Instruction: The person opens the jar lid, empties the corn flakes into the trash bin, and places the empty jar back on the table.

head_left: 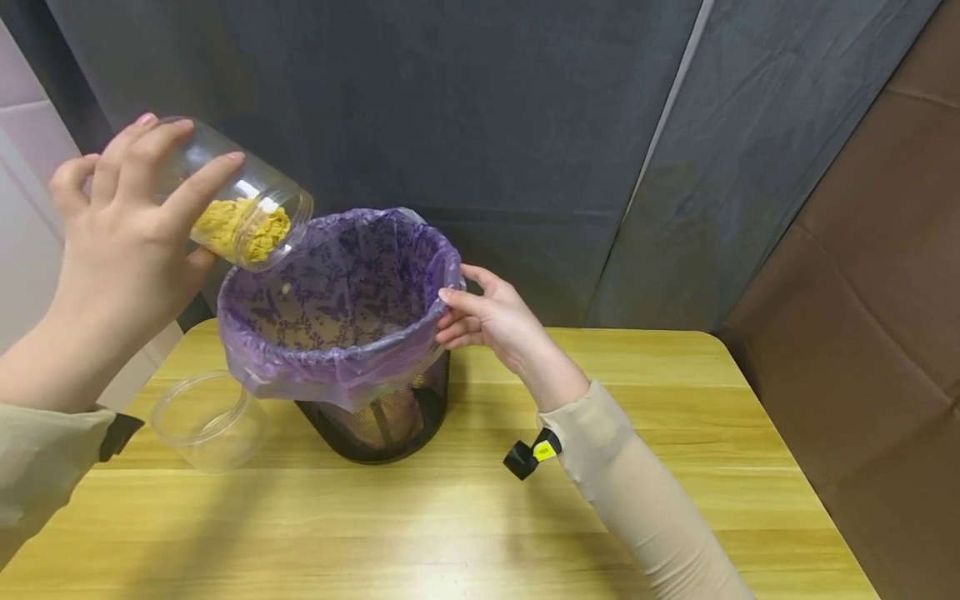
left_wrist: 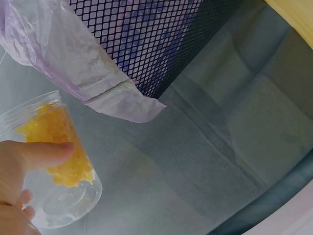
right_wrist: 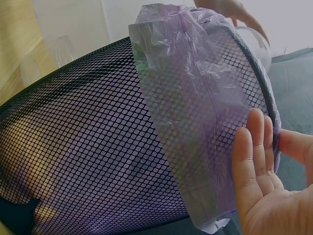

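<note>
My left hand [head_left: 127, 208] grips a clear plastic jar [head_left: 255, 179] that is tipped mouth-down toward a black mesh bin [head_left: 397, 425]. Yellow flaky pieces [head_left: 243, 229] lie inside the jar, piled toward its mouth. A purple bag [head_left: 337, 367] lines the bin and folds over its rim; one small pale piece [head_left: 286, 288] shows against the inner wall. With thumb and fingers on either side, my right hand [head_left: 495, 321] pinches the lined rim at the right. In the left wrist view the thumb [left_wrist: 46, 154] presses the jar's side.
Beside the bin, at the left of the wooden table [head_left: 600, 500], stands another clear container [head_left: 213, 425] without contents in view. A grey curtain [head_left: 390, 100] hangs behind the table, and a brown padded surface [head_left: 877, 250] borders it on the right.
</note>
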The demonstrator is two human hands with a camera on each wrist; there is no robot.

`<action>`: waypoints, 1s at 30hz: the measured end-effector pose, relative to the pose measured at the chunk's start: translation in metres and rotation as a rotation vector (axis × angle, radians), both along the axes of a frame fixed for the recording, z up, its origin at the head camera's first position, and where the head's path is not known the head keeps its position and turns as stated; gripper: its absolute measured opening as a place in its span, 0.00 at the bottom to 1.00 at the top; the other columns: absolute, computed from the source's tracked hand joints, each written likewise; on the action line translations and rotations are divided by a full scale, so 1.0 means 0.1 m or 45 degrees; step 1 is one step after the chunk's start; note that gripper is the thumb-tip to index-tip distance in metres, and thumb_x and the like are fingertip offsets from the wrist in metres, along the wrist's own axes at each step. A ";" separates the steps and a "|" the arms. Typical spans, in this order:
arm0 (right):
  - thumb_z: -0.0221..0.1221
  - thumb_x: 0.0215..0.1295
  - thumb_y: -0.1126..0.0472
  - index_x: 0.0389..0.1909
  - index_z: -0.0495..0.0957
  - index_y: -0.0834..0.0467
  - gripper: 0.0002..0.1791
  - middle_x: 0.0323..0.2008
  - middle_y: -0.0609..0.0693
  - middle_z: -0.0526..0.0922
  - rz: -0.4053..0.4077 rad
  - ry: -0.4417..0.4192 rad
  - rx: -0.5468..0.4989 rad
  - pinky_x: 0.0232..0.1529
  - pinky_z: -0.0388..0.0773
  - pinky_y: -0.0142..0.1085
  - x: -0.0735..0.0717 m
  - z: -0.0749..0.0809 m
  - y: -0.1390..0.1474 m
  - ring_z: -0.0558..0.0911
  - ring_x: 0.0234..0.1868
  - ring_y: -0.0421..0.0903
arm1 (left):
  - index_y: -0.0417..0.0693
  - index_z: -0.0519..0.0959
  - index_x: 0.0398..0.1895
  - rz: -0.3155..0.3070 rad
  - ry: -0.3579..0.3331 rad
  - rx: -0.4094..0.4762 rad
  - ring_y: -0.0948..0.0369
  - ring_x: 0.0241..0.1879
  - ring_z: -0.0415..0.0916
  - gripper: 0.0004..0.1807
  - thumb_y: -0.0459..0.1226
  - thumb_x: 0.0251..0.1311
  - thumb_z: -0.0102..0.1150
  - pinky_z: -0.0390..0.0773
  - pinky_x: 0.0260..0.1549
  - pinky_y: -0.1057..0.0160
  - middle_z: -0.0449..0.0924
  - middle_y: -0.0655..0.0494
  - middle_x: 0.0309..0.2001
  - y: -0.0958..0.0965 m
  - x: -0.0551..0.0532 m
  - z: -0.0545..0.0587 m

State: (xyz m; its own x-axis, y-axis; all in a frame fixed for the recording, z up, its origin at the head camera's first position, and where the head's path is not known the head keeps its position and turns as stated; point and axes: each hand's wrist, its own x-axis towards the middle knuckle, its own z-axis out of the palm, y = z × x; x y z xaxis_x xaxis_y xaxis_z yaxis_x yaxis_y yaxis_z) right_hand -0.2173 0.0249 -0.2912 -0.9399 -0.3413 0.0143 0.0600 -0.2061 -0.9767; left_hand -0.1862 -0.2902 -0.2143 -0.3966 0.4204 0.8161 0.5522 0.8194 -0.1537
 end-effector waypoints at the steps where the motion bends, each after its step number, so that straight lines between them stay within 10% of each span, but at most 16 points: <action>1: 0.54 0.69 0.66 0.70 0.56 0.58 0.31 0.20 0.55 0.80 0.000 -0.001 0.000 0.25 0.82 0.37 0.00 0.00 0.00 0.82 0.18 0.46 | 0.50 0.67 0.64 0.002 -0.003 -0.003 0.45 0.71 0.46 0.51 0.16 0.25 0.64 0.43 0.60 0.38 0.55 0.39 0.69 0.00 0.00 0.00; 30: 0.54 0.69 0.66 0.69 0.56 0.58 0.30 0.20 0.56 0.80 -0.002 -0.003 0.014 0.25 0.82 0.38 0.01 0.02 0.00 0.82 0.19 0.46 | 0.51 0.66 0.65 -0.043 0.057 -0.092 0.44 0.70 0.48 0.48 0.17 0.31 0.60 0.44 0.58 0.34 0.55 0.37 0.69 0.02 0.00 0.02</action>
State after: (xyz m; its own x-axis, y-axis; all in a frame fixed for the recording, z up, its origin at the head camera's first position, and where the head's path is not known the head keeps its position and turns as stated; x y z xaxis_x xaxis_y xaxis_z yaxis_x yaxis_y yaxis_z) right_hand -0.2168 0.0249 -0.2890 -0.9404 -0.3399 0.0081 0.0623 -0.1958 -0.9787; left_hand -0.1859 -0.2880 -0.2122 -0.3448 0.4916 0.7996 0.5707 0.7861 -0.2372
